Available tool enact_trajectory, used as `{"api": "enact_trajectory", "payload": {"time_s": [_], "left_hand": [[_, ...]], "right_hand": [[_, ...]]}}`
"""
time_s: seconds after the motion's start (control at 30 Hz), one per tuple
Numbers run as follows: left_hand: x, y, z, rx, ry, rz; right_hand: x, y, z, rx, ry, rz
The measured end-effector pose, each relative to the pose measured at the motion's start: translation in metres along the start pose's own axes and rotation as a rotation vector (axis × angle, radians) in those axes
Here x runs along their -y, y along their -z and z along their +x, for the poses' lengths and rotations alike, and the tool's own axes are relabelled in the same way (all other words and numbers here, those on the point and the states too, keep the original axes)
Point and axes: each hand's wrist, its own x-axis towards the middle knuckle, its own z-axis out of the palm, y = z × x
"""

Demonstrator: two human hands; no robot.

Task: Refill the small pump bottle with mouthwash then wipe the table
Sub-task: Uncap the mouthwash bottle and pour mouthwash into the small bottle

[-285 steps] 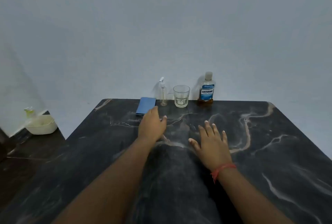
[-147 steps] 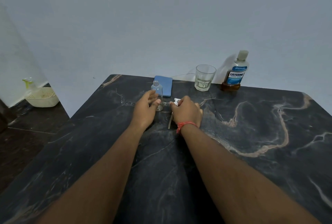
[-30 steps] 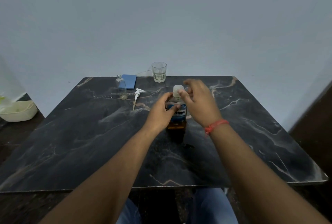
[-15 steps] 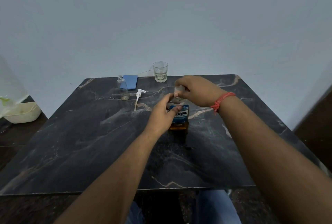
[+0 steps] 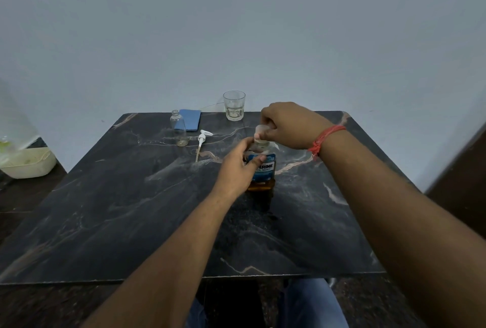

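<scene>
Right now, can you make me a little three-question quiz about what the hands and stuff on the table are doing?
1. True or false: the pump head is screwed onto the small bottle.
2. Which hand grips the cap of the mouthwash bottle? A) left B) right C) neither
3. Fill in: behind the small bottle lies a folded blue ____.

Key:
1. False; the pump head lies on the table beside the open bottle.
2. B; the right hand pinches the cap while the left hand holds the body.
3. Cloth.
</scene>
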Motion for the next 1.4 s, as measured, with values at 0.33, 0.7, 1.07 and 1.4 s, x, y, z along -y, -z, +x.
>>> {"api": "enact_trajectory", "payload": {"time_s": [0.33, 0.7, 1.07, 1.4], "left_hand": [[0.002, 0.0, 0.002, -0.004, -0.011, 0.004], [-0.003, 0.002, -0.002, 0.008, 0.009, -0.01], [-0.004, 0.001, 0.0, -0.006, 0.023, 0.004], [-0.001, 0.002, -0.001, 0.009, 0.031, -0.014]], "right_hand": [[0.001, 0.002, -0.005, -0.006, 0.0, 0.031], [0.004, -0.006, -0.006, -0.007, -0.041, 0.138], [0.003, -0.005, -0.009, -0.26, -0.096, 0.4], [-0.038, -0.062, -0.048, -0.385, -0.386, 0.395]]}}
